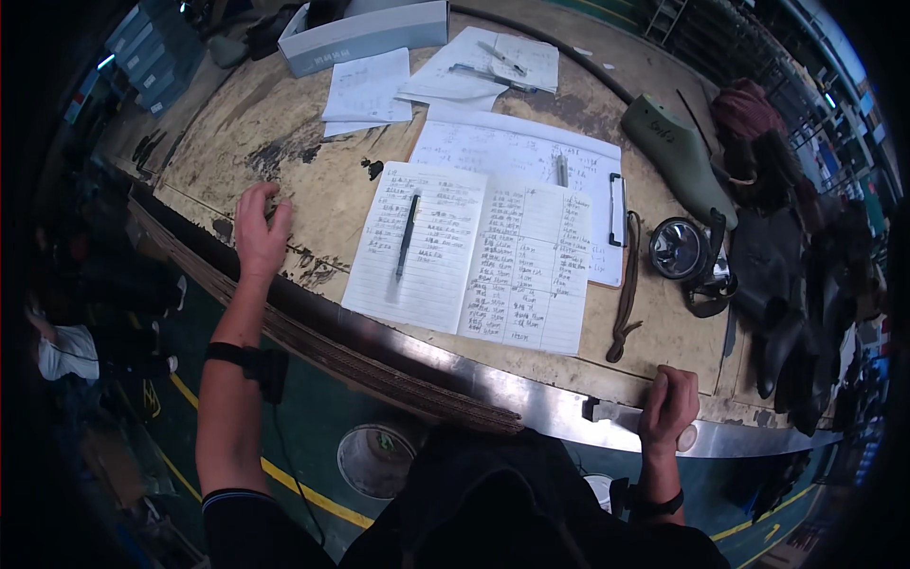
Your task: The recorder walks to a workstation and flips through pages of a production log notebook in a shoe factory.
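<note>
My left hand (263, 230) rests on the worn tabletop at the left, thumb apart from the loosely bent fingers, holding nothing. At the front right edge of the table, my right hand (669, 410) is closed, knuckles up. A pale round end (687, 438) shows beside it; what the fingers hold is hidden. Between the hands lies an open notebook (427, 294) with handwritten pages. A dark pen (408, 237) lies across its left page. Under the notebook is a clipboard (614, 270) with written sheets, and a grey pen (561, 171) lies on it.
At right are a brown cord (626, 294), a round lamp (678, 248), a green shoe last (673, 152) and dark shoes or leather pieces (787, 303). Loose papers (370, 90) and an open box (370, 38) sit at the back. Below the metal edge stands a bucket (376, 462).
</note>
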Tool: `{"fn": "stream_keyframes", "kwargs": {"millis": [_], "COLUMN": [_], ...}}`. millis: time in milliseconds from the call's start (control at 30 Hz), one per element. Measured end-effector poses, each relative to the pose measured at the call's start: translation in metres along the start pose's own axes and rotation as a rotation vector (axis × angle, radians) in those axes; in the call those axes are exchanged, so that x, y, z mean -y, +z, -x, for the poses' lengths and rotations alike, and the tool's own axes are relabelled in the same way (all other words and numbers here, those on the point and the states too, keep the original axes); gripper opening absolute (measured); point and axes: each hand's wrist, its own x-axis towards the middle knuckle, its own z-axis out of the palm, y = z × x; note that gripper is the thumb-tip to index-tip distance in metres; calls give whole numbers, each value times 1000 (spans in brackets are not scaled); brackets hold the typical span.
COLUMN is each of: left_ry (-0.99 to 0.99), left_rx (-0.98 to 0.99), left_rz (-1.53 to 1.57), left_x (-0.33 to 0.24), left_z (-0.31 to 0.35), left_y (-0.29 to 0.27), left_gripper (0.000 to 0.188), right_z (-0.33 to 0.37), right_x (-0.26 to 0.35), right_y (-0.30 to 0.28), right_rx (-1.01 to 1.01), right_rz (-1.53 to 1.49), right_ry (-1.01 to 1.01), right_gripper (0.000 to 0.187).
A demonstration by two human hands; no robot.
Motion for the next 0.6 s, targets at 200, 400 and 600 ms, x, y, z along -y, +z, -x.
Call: {"fn": "stream_keyframes", "kwargs": {"millis": [200, 400, 600], "left_ry": [10, -38, -23], "left_rx": [3, 26, 7], "left_rz": [-23, -16, -11], "left_x": [3, 1, 0], "left_z": [1, 0, 0], "left_y": [3, 1, 2], "left_gripper": [28, 29, 29], "right_z": [1, 0, 0], "right_x": [-2, -2, -1], "right_y": [-1, -1, 0], "right_rx": [7, 25, 31], "right_rz": [0, -17, 1], "right_ry": [-8, -22, -20], "right_gripper": [9, 9, 8]}}
